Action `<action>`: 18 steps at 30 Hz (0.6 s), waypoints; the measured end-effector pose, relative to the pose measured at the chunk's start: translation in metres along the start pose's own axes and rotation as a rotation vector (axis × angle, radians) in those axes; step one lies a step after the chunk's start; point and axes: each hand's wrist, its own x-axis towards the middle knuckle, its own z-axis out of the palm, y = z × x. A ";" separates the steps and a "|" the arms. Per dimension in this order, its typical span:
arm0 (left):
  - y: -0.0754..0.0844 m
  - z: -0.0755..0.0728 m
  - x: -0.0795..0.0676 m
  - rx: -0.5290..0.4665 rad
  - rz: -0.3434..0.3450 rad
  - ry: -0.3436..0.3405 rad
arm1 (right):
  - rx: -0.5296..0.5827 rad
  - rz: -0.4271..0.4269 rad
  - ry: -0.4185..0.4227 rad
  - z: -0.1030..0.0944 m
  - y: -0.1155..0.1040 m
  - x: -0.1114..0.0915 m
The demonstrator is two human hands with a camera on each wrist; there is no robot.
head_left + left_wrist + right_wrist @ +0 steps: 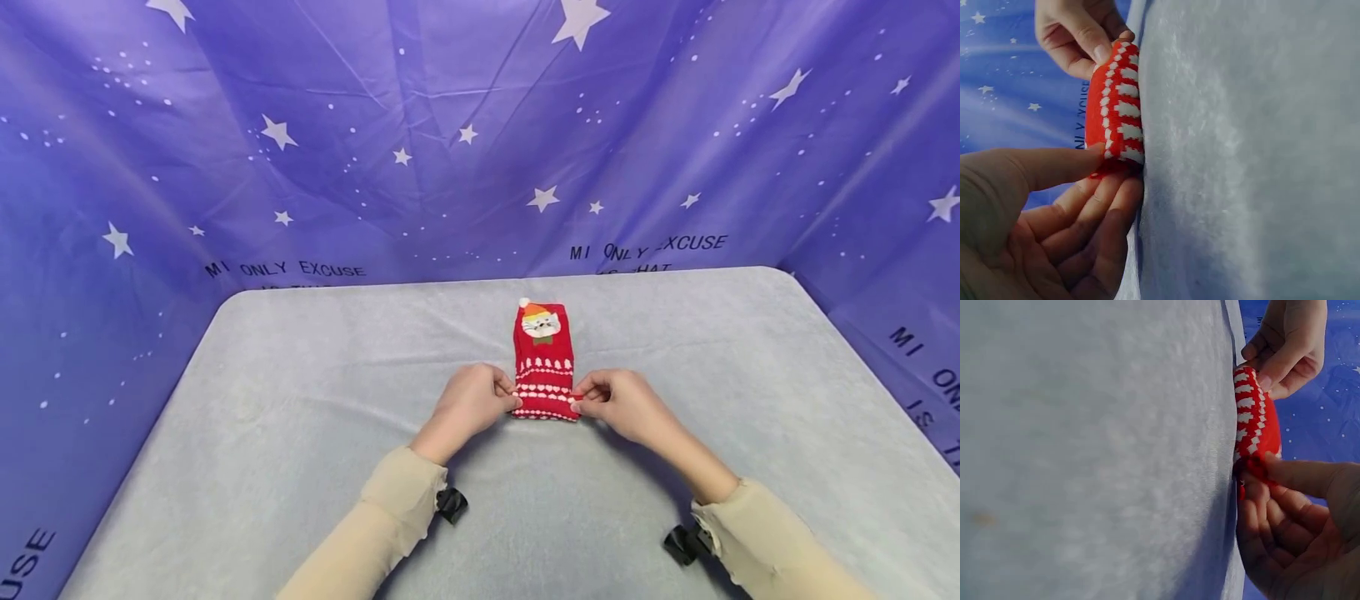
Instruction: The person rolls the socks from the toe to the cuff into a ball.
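A red knitted sock (pixel 543 354) lies on the table, its near end folded over. White bands and tree shapes run across it, and at its far end is a white cat face with an orange hat and green bow. My left hand (pixel 472 400) pinches the left side of the near fold between thumb and fingers. On the opposite side, my right hand (pixel 622 406) pinches the right edge of that fold. Both wrist views show the folded red fabric (pixel 1100 103) curving between the two hands, slightly bulged, with thumbs on top and fingers beneath.
A pale grey plush cloth (pixel 300 400) covers the table and has faint creases. Behind and at both sides hangs a blue-purple curtain (pixel 450 208) with white stars and printed words. A black wrist device (pixel 452 505) sits at each sleeve cuff.
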 end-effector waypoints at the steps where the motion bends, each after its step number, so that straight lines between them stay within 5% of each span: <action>1: 0.001 0.001 0.002 0.026 -0.014 0.003 | -0.018 -0.001 0.002 0.000 0.000 0.002; 7: 0.006 -0.001 0.013 0.111 -0.034 -0.009 | -0.159 -0.054 0.054 0.001 0.001 0.009; 12: 0.003 0.000 0.016 0.064 0.052 -0.024 | -0.225 -0.110 0.119 0.003 0.001 0.010; 18: -0.003 0.001 0.014 0.066 0.127 -0.032 | -0.331 -0.284 0.154 0.005 0.000 0.008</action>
